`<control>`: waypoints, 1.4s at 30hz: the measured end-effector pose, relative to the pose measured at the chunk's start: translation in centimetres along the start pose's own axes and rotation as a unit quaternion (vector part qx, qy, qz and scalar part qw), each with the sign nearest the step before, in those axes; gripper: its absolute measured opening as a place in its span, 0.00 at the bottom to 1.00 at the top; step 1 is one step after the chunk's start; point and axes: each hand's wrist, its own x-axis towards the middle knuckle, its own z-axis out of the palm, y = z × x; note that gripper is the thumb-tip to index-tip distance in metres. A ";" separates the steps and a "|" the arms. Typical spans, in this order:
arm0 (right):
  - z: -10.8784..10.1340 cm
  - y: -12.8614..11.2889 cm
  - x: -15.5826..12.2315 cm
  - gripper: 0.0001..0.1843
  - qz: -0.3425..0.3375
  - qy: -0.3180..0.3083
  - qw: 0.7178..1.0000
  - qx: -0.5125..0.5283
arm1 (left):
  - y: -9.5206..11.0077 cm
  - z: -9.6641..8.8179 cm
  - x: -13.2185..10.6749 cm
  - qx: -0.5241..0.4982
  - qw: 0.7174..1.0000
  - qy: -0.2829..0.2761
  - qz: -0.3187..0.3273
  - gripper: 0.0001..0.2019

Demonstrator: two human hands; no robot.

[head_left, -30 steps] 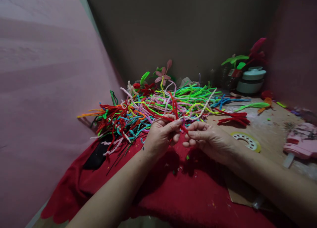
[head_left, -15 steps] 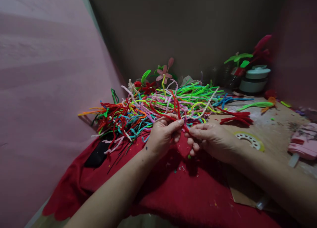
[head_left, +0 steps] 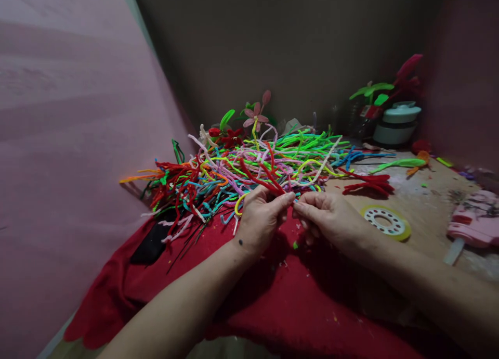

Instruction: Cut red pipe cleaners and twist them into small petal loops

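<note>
Red pipe cleaners (head_left: 268, 180) stick up and leftward out of my left hand (head_left: 263, 216), whose thumb and forefinger pinch them near their lower end. My right hand (head_left: 325, 216) is closed in a pinch right beside it, its fingertips at the same end of the red stems. Whatever lies between the right fingertips is mostly covered by them. Both hands hover above the red cloth (head_left: 268, 296), in front of a big tangled heap of coloured pipe cleaners (head_left: 218, 166).
On the right lie a roll of clear tape (head_left: 385, 222), a pink hair-clipper-like tool (head_left: 475, 221) and a red pipe-cleaner bundle (head_left: 370, 184). A lidded jar (head_left: 399, 125) stands at the back right. A black object (head_left: 150, 244) rests left. Pipe-cleaner flowers (head_left: 256, 114) rise behind the heap.
The red stems tilt further left now, and their pinched end is more covered by the fingers. My right hand has drawn in closer to the left. The view has shifted slightly.
</note>
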 end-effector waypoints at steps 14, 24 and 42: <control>-0.5 0.1 0.3 0.10 0.045 -0.028 0.998 0.020 | -0.4 -0.6 1.0 -0.131 0.990 -0.028 -0.047 0.12; -0.7 -0.1 0.1 0.13 0.027 -0.036 0.998 0.051 | -0.7 -0.2 0.9 -0.143 0.986 -0.041 -0.071 0.11; -0.6 0.3 0.4 0.14 0.036 -0.055 0.992 0.106 | -0.6 -0.1 0.9 -0.151 0.982 -0.054 -0.099 0.11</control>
